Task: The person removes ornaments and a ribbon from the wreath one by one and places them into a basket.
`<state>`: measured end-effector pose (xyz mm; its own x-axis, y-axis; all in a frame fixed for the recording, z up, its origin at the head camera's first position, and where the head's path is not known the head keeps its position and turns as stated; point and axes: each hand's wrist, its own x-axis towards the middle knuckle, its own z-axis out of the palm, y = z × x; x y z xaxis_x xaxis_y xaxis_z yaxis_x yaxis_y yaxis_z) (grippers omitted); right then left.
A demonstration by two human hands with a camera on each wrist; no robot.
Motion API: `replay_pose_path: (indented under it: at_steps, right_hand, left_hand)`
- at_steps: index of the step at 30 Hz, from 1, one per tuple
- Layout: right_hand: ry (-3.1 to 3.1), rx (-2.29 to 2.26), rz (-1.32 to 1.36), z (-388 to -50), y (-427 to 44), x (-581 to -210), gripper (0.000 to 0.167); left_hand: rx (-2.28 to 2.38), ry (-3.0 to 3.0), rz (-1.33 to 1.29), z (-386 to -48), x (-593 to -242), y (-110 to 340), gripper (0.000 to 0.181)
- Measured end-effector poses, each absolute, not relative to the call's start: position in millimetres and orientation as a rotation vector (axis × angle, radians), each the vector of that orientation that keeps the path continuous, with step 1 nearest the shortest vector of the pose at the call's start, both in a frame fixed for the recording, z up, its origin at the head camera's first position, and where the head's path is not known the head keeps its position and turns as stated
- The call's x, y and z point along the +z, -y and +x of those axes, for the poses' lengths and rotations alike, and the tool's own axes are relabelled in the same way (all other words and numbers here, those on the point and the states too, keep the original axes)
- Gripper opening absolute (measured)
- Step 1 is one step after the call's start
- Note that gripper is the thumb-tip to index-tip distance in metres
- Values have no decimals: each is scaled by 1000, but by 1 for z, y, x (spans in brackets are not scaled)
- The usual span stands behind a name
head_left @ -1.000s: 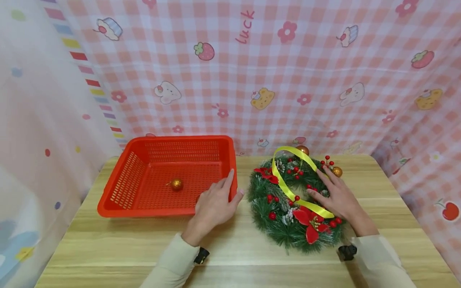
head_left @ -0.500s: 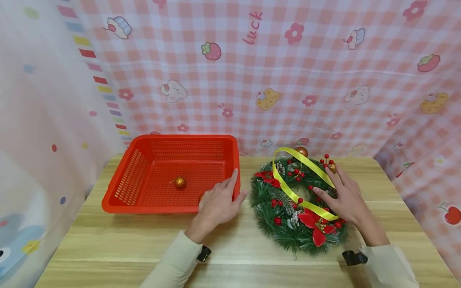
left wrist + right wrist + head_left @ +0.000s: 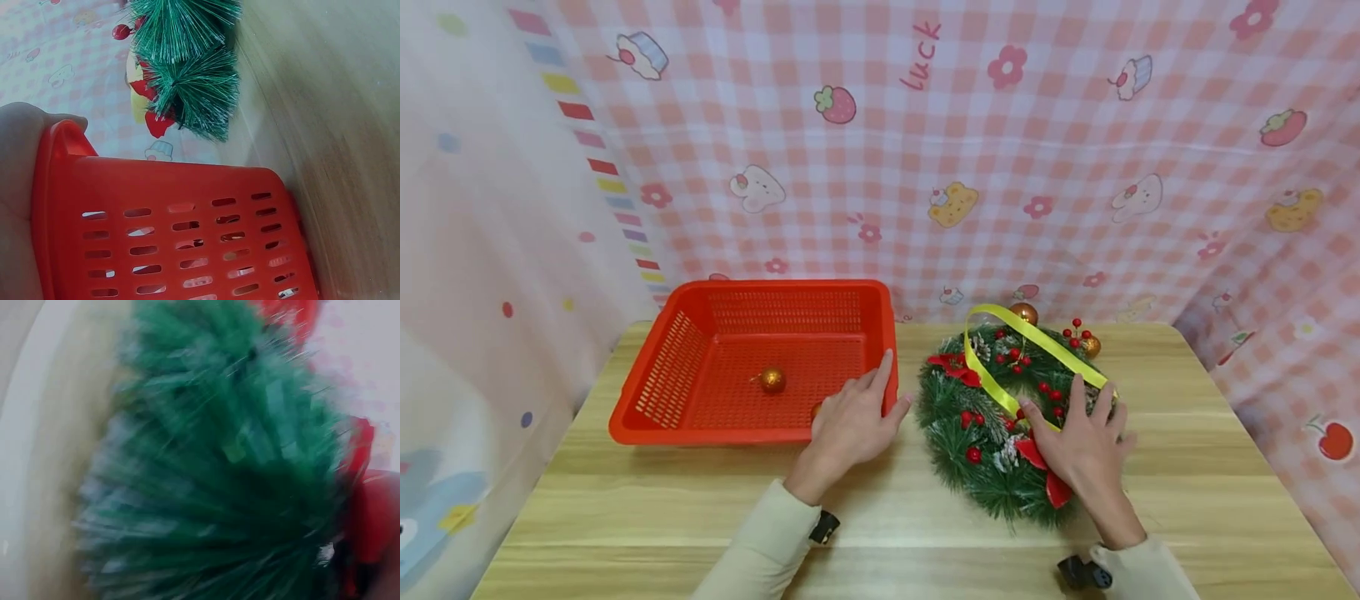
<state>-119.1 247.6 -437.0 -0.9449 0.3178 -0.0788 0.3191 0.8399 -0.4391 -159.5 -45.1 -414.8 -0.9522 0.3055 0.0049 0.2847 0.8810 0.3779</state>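
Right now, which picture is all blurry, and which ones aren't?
Right wrist view: badly smeared, especially the round green artificial-pine wreath; head view: mostly clear, with the rectangular red plastic basket and a small shiny gold ball inside it easy to make out; left wrist view: that basket fairly sharp, the pale wooden table hazier.

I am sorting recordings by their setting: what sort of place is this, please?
Probably an indoor craft corner: pink-and-white checked cloth hangs behind a pale wood-grain table, on which lies a round green artificial wreath.
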Motion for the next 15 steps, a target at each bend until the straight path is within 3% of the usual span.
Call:
replay_pose_path:
  at_steps: [6, 15]
  right_hand:
    - [-3033, -638, 470, -122, -251, -445, 98]
    - [-3094, -608, 101, -131, -272, -451, 89]
  left_hand:
    - [584, -3005, 450, -158, -416, 45, 73]
    - [624, -2989, 461, -159, -415, 44, 73]
